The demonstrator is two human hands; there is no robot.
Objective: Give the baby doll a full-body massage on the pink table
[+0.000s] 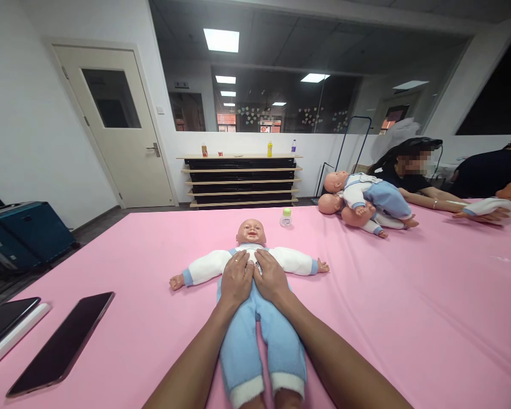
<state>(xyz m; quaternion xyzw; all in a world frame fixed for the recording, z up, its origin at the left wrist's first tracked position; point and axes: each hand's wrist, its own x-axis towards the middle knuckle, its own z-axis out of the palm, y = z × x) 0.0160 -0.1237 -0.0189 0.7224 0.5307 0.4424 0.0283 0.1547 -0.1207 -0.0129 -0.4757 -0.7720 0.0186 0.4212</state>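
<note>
A baby doll point(252, 232) in a white top and light blue trousers lies on its back on the pink table cover point(145, 244), head away from me and arms spread wide. My left hand point(237, 276) rests flat on the left side of its chest, fingers pointing toward the head. Beside it, my right hand point(271, 275) lies flat on the other side of the chest, the thumbs close together. Both hands hide most of the doll's front. A small white bottle with a green cap point(286, 217) stands beyond the doll's arm.
Several dolls point(366, 196) are piled at the far right, near a person point(402, 176) whose arms reach over the table. A phone point(63, 343) lies at the left, with another dark device point(8, 321) beside it. A blue suitcase point(25, 236) stands on the floor.
</note>
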